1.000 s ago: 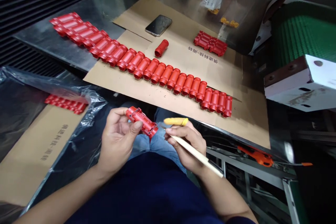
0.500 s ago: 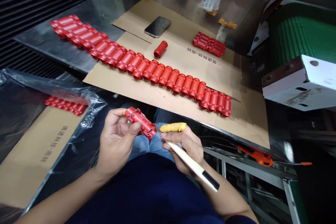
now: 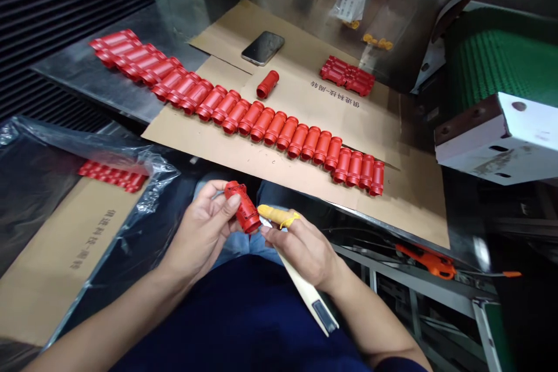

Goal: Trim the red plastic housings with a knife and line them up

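Observation:
My left hand (image 3: pixel 198 232) pinches a hollow red plastic tube part (image 3: pixel 242 207) between thumb and fingers, tilted above my lap. My right hand (image 3: pixel 307 247) grips a knife (image 3: pixel 300 282) with a cream handle and black butt end. Its short metal tip is at the tube's near lower end; whether it touches, I cannot tell. A yellow finger cot covers the index finger, which rests close to the tube's side. Ahead, a long slanting row of similar red tubes (image 3: pixel 261 125) lies on cardboard and the metal table.
A single red tube (image 3: pixel 267 85) and a phone (image 3: pixel 263 47) lie behind the row. Red half-shell parts (image 3: pixel 347 75) sit further right. At left, a plastic-lined box (image 3: pixel 87 232) holds cardboard and red parts. A green conveyor belt (image 3: pixel 501 58) stands right; an orange-handled tool (image 3: pixel 429 261) hangs below the table.
The red tube has been turned in my left hand, so another side shows, and sits slightly further right. My right hand has shifted a little left, the knife handle now pointing more steeply down.

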`<state>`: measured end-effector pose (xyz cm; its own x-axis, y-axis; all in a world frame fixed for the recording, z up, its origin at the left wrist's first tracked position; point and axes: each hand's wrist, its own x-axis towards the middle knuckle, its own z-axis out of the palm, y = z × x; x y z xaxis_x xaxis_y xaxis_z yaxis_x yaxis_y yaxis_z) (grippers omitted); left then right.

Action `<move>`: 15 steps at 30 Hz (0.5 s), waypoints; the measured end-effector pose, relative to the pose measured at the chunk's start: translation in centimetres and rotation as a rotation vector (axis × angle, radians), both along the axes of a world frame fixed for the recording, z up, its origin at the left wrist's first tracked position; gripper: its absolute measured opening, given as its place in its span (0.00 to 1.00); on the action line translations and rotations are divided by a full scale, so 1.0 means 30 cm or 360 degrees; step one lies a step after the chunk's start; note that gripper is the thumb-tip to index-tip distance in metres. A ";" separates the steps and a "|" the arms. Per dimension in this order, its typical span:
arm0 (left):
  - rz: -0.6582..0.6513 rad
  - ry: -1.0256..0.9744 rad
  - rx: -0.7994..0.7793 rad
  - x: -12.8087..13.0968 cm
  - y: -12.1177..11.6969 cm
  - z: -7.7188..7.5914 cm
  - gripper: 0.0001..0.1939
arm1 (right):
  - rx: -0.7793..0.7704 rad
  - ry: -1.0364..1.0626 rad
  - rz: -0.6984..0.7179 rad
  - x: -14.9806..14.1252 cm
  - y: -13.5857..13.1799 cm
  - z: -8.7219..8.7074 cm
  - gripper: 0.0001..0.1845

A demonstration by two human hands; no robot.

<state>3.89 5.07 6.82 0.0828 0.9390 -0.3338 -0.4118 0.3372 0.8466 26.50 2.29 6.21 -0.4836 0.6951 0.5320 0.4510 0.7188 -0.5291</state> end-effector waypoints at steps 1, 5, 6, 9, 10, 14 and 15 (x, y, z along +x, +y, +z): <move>-0.0054 -0.0041 -0.0064 0.000 0.002 0.000 0.20 | -0.0098 0.0114 -0.0015 -0.007 -0.001 -0.010 0.14; -0.0065 -0.0024 -0.0007 -0.001 -0.007 -0.017 0.20 | -0.0949 0.1025 -0.0095 -0.048 0.009 -0.041 0.06; -0.0044 0.0010 0.0049 -0.002 -0.011 -0.025 0.20 | -0.1192 0.1258 -0.0093 -0.055 0.014 -0.042 0.09; 0.0012 0.0103 0.0233 -0.008 -0.018 -0.049 0.19 | -0.1718 0.1687 0.0051 -0.061 0.030 -0.031 0.18; 0.0025 0.0124 0.0292 -0.011 -0.019 -0.057 0.19 | -0.1783 0.1732 0.0125 -0.057 0.031 -0.024 0.20; 0.0091 0.0200 0.0461 -0.023 -0.023 -0.079 0.17 | -0.1240 0.1423 -0.0025 -0.036 0.008 -0.005 0.14; 0.0114 0.0226 0.0482 -0.026 -0.025 -0.083 0.16 | -0.0974 0.1241 -0.0158 -0.033 -0.001 -0.003 0.09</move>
<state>3.12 4.32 4.34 -0.0142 0.9990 -0.0422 -0.2959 0.0361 0.9545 25.52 2.26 6.13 -0.0763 0.9741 0.2129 -0.1374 0.2012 -0.9699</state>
